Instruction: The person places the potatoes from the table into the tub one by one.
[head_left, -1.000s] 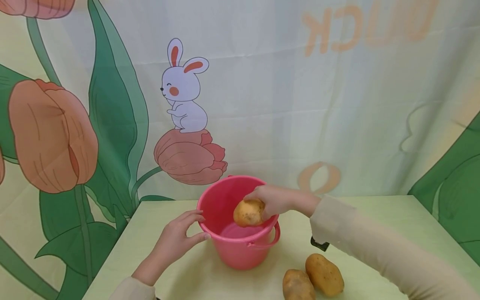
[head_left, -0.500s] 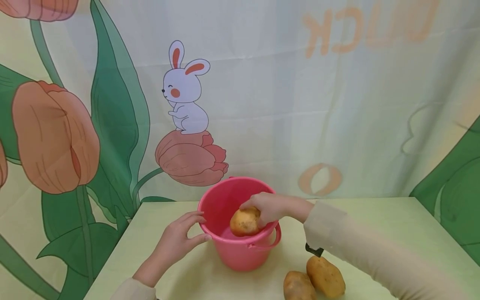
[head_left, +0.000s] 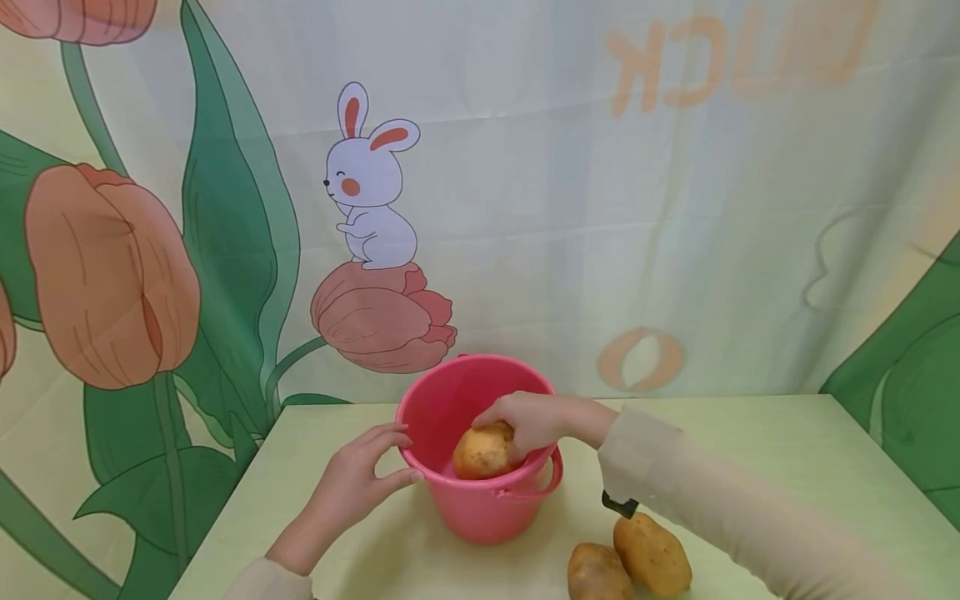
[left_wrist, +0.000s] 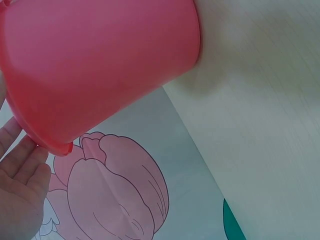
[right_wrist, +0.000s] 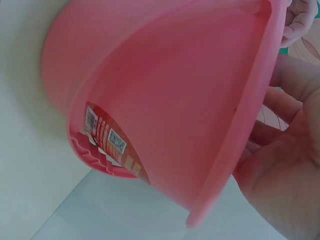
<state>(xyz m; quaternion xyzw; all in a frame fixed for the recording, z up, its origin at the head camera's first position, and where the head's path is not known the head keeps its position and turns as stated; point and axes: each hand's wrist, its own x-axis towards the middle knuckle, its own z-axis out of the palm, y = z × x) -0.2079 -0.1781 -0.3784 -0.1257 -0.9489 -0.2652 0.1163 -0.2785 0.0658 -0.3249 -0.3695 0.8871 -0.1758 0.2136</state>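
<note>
A pink bucket (head_left: 487, 508) stands upright on the table. My left hand (head_left: 360, 471) holds its left rim, fingertips over the edge and thumb on the near outer side. The right hand (head_left: 536, 418) reaches over the right rim and grips a potato (head_left: 480, 454) inside the bucket's mouth. In the right wrist view, the bucket's wall (right_wrist: 190, 95) hides that potato and the fingertips. Two more potatoes, one nearer (head_left: 597, 573) and one farther right (head_left: 651, 554), lie side by side on the table, right of the bucket's front.
The bucket's pink handle (head_left: 553, 475) hangs down on its right side, near a printed label (right_wrist: 117, 140) on the wall. Behind the pale table (head_left: 750, 467) hangs a curtain (head_left: 525, 208) printed with tulips and a rabbit.
My right hand has carried the potato down and slightly left, deeper into the bucket. The left hand has stayed on the rim, and the two potatoes on the table have not moved.
</note>
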